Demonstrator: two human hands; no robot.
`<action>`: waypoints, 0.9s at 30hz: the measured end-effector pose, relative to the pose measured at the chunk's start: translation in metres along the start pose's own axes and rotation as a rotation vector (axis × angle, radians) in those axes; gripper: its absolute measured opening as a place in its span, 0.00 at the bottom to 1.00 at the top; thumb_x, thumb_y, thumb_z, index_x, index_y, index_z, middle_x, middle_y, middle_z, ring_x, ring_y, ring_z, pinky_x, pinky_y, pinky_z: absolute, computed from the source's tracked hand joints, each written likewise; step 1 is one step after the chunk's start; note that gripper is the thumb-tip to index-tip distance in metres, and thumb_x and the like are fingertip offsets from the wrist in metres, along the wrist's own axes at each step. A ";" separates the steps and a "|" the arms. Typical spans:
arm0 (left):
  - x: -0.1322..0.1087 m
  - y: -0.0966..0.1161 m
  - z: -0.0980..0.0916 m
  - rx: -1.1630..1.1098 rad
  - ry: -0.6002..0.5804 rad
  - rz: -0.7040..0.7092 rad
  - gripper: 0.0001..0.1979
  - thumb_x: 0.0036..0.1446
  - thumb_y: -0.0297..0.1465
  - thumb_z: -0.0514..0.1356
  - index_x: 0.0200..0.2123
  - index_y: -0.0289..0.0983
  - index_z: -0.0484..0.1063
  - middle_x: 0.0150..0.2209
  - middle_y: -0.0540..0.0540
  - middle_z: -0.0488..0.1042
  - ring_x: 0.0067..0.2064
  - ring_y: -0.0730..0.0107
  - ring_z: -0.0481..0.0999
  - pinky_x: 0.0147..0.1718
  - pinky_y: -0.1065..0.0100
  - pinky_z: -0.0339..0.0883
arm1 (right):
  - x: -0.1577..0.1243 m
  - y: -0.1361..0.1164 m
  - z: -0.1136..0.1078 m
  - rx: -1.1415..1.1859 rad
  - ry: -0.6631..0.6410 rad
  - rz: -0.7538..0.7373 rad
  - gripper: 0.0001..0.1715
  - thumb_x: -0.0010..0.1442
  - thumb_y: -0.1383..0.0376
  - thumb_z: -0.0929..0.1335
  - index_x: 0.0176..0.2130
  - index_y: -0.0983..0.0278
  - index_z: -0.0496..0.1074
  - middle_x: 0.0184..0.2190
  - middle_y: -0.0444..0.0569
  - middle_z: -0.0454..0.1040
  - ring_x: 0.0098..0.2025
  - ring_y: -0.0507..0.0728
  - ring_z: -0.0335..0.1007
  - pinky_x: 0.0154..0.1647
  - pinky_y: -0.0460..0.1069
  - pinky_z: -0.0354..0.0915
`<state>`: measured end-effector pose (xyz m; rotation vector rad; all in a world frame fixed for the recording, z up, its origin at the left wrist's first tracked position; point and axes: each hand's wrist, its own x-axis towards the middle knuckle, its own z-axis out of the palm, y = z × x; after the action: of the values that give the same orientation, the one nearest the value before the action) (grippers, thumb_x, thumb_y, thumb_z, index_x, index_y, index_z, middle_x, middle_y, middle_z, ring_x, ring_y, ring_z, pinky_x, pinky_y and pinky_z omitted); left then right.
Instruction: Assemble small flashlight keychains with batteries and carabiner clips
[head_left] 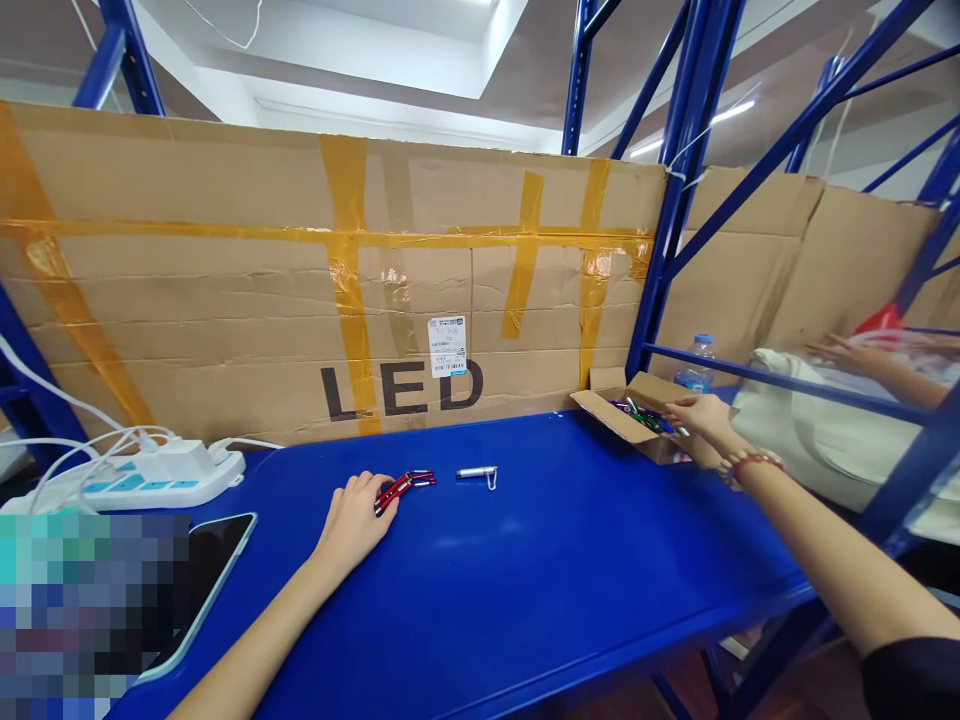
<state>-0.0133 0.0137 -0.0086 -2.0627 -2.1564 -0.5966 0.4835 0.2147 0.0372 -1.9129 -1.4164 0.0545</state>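
Note:
My left hand (352,518) rests on the blue table (525,580), its curled fingertips touching a small red keychain flashlight (405,487). A silver keychain flashlight (478,473) lies a little to the right of it. My right hand (694,413) reaches into a small open cardboard box (622,405) at the table's far right, fingers bent over several coloured flashlights inside. What the fingers hold is hidden. A red bead bracelet sits on that wrist.
A taped cardboard wall marked LED (337,290) backs the table. A white power strip (142,475) with cables and a phone (214,560) lie at left. Blue rack posts (675,220) stand right. Beyond them are a water bottle (696,365), a white bag (825,430) and another person's hand (847,352).

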 end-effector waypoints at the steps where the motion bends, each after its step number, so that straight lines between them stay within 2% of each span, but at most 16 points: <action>1: 0.000 -0.001 0.000 0.001 0.002 -0.004 0.13 0.56 0.33 0.50 0.42 0.38 0.69 0.38 0.45 0.71 0.42 0.60 0.68 0.38 0.61 0.57 | 0.002 0.003 0.000 -0.062 -0.061 0.018 0.10 0.54 0.68 0.67 0.34 0.72 0.75 0.28 0.55 0.75 0.33 0.56 0.72 0.34 0.47 0.67; 3: 0.001 -0.003 0.002 0.001 0.016 -0.015 0.13 0.56 0.33 0.50 0.42 0.39 0.69 0.38 0.45 0.71 0.42 0.60 0.68 0.38 0.61 0.58 | 0.006 0.007 0.002 -0.200 -0.189 0.033 0.14 0.57 0.64 0.66 0.42 0.69 0.71 0.40 0.54 0.72 0.41 0.56 0.70 0.40 0.50 0.66; 5: 0.002 -0.006 0.004 0.003 0.043 -0.028 0.14 0.55 0.34 0.50 0.42 0.39 0.69 0.38 0.45 0.71 0.41 0.60 0.68 0.38 0.61 0.58 | 0.010 0.010 0.006 -0.305 -0.287 0.028 0.17 0.59 0.61 0.65 0.48 0.65 0.66 0.47 0.52 0.67 0.45 0.57 0.66 0.43 0.53 0.66; 8: 0.003 -0.009 0.006 -0.005 0.088 -0.033 0.14 0.54 0.35 0.50 0.42 0.39 0.69 0.38 0.44 0.71 0.41 0.60 0.68 0.38 0.61 0.59 | 0.017 0.009 0.018 -0.406 -0.387 0.016 0.17 0.60 0.61 0.64 0.49 0.63 0.65 0.48 0.51 0.66 0.46 0.56 0.66 0.44 0.53 0.65; 10: 0.004 -0.011 0.007 -0.023 0.102 -0.034 0.14 0.55 0.36 0.50 0.41 0.39 0.69 0.38 0.44 0.71 0.41 0.60 0.68 0.38 0.61 0.59 | 0.021 0.006 0.027 -0.446 -0.409 0.014 0.15 0.60 0.61 0.64 0.47 0.64 0.67 0.47 0.53 0.67 0.45 0.56 0.66 0.44 0.52 0.65; 12: 0.005 -0.013 0.008 -0.043 0.110 -0.036 0.14 0.55 0.36 0.49 0.41 0.39 0.69 0.38 0.45 0.71 0.41 0.60 0.68 0.37 0.61 0.59 | 0.024 0.004 0.033 -0.456 -0.390 -0.004 0.12 0.56 0.63 0.67 0.40 0.67 0.71 0.41 0.57 0.71 0.43 0.59 0.68 0.40 0.51 0.65; 14: 0.006 -0.014 0.008 -0.059 0.127 -0.046 0.14 0.54 0.36 0.50 0.40 0.40 0.70 0.38 0.45 0.71 0.41 0.60 0.68 0.37 0.61 0.60 | 0.026 0.003 0.036 -0.441 -0.352 -0.040 0.07 0.51 0.65 0.70 0.29 0.68 0.73 0.32 0.60 0.73 0.40 0.63 0.71 0.34 0.50 0.64; 17: 0.006 -0.015 0.008 -0.067 0.148 -0.051 0.13 0.55 0.36 0.50 0.39 0.40 0.70 0.37 0.45 0.71 0.41 0.60 0.69 0.37 0.61 0.60 | 0.024 0.004 0.032 -0.391 -0.305 -0.098 0.09 0.48 0.64 0.70 0.20 0.66 0.71 0.25 0.58 0.73 0.35 0.64 0.72 0.30 0.50 0.62; 20: 0.005 -0.013 0.008 -0.075 0.166 -0.028 0.13 0.55 0.36 0.50 0.39 0.40 0.70 0.37 0.45 0.71 0.41 0.59 0.68 0.38 0.60 0.60 | 0.011 0.000 0.024 -0.282 -0.208 -0.169 0.13 0.54 0.59 0.66 0.26 0.66 0.73 0.28 0.56 0.75 0.36 0.62 0.72 0.33 0.50 0.63; 21: 0.005 -0.012 0.007 -0.085 0.173 -0.014 0.12 0.55 0.36 0.50 0.39 0.40 0.69 0.38 0.45 0.71 0.41 0.59 0.68 0.38 0.60 0.60 | 0.003 -0.005 0.021 -0.229 -0.153 -0.198 0.14 0.56 0.58 0.64 0.30 0.65 0.73 0.31 0.55 0.75 0.37 0.61 0.71 0.35 0.50 0.64; 22: 0.005 -0.011 0.007 -0.101 0.180 0.008 0.12 0.56 0.37 0.50 0.39 0.40 0.69 0.38 0.46 0.71 0.42 0.59 0.68 0.39 0.60 0.60 | -0.008 -0.012 0.018 -0.048 -0.021 -0.268 0.15 0.56 0.59 0.64 0.34 0.67 0.74 0.33 0.55 0.75 0.38 0.60 0.71 0.36 0.50 0.64; 23: 0.004 -0.009 0.006 -0.120 0.184 0.038 0.13 0.56 0.37 0.49 0.39 0.40 0.69 0.39 0.46 0.71 0.41 0.60 0.68 0.39 0.60 0.60 | -0.020 -0.021 0.015 0.014 0.023 -0.304 0.16 0.57 0.58 0.63 0.38 0.66 0.73 0.36 0.54 0.75 0.38 0.58 0.71 0.38 0.48 0.64; 25: 0.003 -0.003 0.004 -0.159 0.186 0.120 0.13 0.58 0.38 0.49 0.40 0.40 0.68 0.39 0.46 0.71 0.41 0.62 0.68 0.40 0.61 0.60 | -0.050 -0.046 0.009 0.202 0.077 -0.416 0.17 0.55 0.57 0.64 0.39 0.66 0.73 0.37 0.52 0.74 0.36 0.55 0.70 0.39 0.47 0.65; 27: -0.001 0.004 0.000 -0.194 0.172 0.215 0.14 0.59 0.39 0.48 0.42 0.41 0.67 0.40 0.46 0.71 0.41 0.63 0.68 0.41 0.62 0.60 | -0.086 -0.076 0.003 0.426 -0.005 -0.594 0.19 0.54 0.54 0.65 0.38 0.65 0.74 0.39 0.52 0.73 0.36 0.54 0.70 0.38 0.48 0.66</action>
<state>-0.0091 0.0129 -0.0082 -2.2065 -1.8182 -0.9481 0.3876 0.1525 0.0466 -1.1065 -1.7576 0.0702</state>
